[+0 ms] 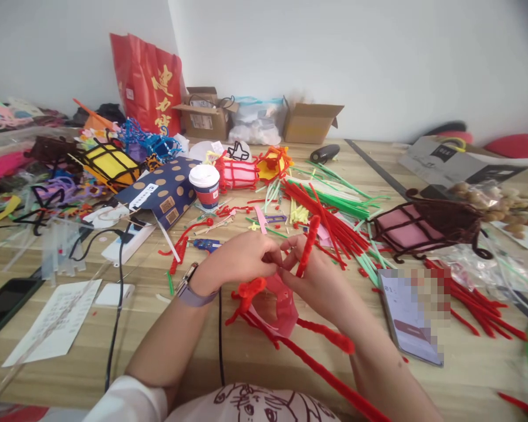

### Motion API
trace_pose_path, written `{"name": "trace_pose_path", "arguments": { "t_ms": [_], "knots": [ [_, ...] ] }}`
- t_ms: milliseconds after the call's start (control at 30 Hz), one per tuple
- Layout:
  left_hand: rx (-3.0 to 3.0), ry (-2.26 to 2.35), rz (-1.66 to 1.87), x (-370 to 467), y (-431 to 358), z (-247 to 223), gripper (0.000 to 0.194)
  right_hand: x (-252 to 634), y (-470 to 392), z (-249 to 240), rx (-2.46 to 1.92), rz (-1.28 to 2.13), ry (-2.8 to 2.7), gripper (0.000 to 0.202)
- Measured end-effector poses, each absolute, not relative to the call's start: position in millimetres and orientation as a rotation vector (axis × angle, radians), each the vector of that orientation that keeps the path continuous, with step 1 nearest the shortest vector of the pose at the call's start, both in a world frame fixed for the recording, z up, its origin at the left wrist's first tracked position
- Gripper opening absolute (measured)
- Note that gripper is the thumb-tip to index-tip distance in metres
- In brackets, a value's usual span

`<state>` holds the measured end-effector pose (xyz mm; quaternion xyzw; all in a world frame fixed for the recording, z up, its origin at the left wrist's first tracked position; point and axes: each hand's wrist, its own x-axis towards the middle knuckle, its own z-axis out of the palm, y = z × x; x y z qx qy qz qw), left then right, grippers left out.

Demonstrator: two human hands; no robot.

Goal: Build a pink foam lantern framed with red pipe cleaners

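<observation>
My left hand (257, 256) and my right hand (310, 269) meet fingertip to fingertip over a half-made lantern (286, 310) of pink sheet and red pipe cleaners. Both are closed in a pinch at its far edge; what exactly lies between the fingertips is hidden. A red pipe cleaner (308, 246) sticks up beside the fingers of my right hand. At the lantern's left side is a twisted red knot (250, 290). Long red pipe cleaner ends (330, 378) reach out to the lower right, past my right forearm.
Red pipe cleaners (330, 225) lie in a bundle beyond my hands, beside green stems (345, 199). A paper cup (205, 186), a glue gun (206, 245) and a power strip (127, 243) stand left. At right are a phone (411, 316) and a brown-framed lantern (426, 225).
</observation>
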<state>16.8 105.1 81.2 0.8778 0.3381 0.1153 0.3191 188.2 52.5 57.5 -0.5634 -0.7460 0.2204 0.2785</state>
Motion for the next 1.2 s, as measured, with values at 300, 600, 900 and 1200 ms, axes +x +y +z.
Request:
{"name": "trace_pose_path", "arguments": {
  "t_ms": [300,600,900,1200],
  "knots": [
    [2.272,0.893,0.353,14.9,110.2,78.6,0.016,236.4,47.1,92.3,-1.402,0.812,-2.052,0.030],
    [2.229,0.822,0.274,13.4,114.2,81.7,0.016,242.1,64.6,83.6,-1.060,1.027,-2.293,0.013],
    [2.170,0.742,0.203,10.5,114.7,87.6,0.015,226.1,70.9,74.7,-0.803,1.290,-2.456,0.020],
    [2.117,0.720,0.159,14.8,115.4,81.8,0.017,220.3,61.7,79.6,-0.822,1.413,-2.431,0.018]
  ]
}}
